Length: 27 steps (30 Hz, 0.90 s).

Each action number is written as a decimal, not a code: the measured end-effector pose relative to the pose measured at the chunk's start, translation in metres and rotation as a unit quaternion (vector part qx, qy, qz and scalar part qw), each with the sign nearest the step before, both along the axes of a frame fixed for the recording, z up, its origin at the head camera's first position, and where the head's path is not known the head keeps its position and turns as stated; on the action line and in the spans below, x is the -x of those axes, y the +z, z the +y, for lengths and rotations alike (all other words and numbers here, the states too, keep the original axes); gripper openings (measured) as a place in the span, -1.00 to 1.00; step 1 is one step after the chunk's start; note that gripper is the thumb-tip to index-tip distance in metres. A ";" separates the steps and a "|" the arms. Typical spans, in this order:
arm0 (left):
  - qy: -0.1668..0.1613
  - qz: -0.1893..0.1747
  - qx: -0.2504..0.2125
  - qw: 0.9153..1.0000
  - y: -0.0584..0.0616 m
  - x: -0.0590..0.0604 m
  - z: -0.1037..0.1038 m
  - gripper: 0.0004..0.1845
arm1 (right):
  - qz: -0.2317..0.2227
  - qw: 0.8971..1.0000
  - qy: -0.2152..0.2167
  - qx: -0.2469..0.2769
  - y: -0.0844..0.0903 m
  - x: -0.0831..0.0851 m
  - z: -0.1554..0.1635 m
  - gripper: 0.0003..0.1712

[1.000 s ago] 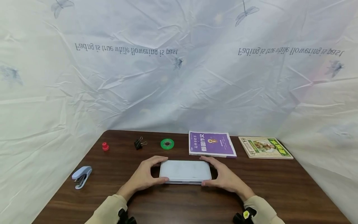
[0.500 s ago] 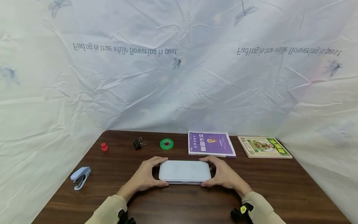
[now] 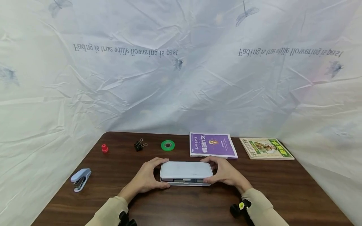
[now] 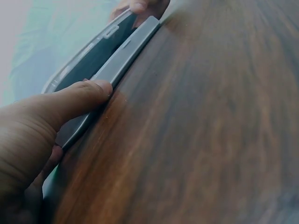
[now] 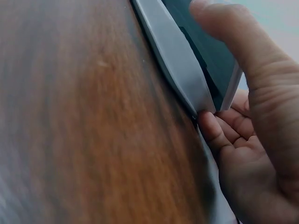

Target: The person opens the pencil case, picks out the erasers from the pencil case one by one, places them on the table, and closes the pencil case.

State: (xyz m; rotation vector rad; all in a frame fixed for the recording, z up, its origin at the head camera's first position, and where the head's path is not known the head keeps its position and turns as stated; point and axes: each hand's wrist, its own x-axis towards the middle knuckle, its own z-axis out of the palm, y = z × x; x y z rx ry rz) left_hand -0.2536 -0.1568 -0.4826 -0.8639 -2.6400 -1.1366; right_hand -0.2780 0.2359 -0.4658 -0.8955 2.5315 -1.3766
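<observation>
A white pencil case (image 3: 185, 169) lies flat on the dark wooden table, long side toward me. Its lid is tipped up at the near edge, and a narrow gap shows a dark inside. My left hand (image 3: 146, 177) grips the left end, thumb on the near wall of the base and fingers at the far side. In the left wrist view that thumb (image 4: 96, 91) presses the base wall. At the other end my right hand (image 3: 226, 174) holds the lid, its thumb (image 5: 224, 21) under the raised edge and its other fingers around the far corner.
At the left are a blue stapler (image 3: 80, 180) and a red stamp-like piece (image 3: 104, 148). Along the back lie a black binder clip (image 3: 139, 145), a green tape roll (image 3: 163, 146), a purple book (image 3: 213, 146) and a green-and-cream book (image 3: 267, 149).
The pencil case's lid, closed before, has come up along its near edge. My right thumb has risen with it from the base, while the left hand keeps its hold.
</observation>
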 end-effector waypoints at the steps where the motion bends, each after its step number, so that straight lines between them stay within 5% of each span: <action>1: 0.001 -0.001 0.001 1.000 0.000 0.000 0.000 0.04 | -0.007 1.000 -0.002 -0.001 0.000 0.000 -0.001 -0.22; 10: 0.003 -0.041 -0.012 0.999 0.000 -0.001 0.000 0.15 | -0.032 0.996 -0.079 -0.011 0.007 -0.002 -0.006 -0.64; 20: -0.003 -0.077 -0.046 0.996 0.000 -0.002 0.002 0.35 | -0.114 0.976 -0.178 0.053 0.008 0.002 -0.017 -0.17; 27: 0.006 -0.076 -0.047 0.996 0.001 -0.003 0.001 0.53 | -0.123 0.967 -0.203 0.095 0.003 0.004 -0.020 -0.17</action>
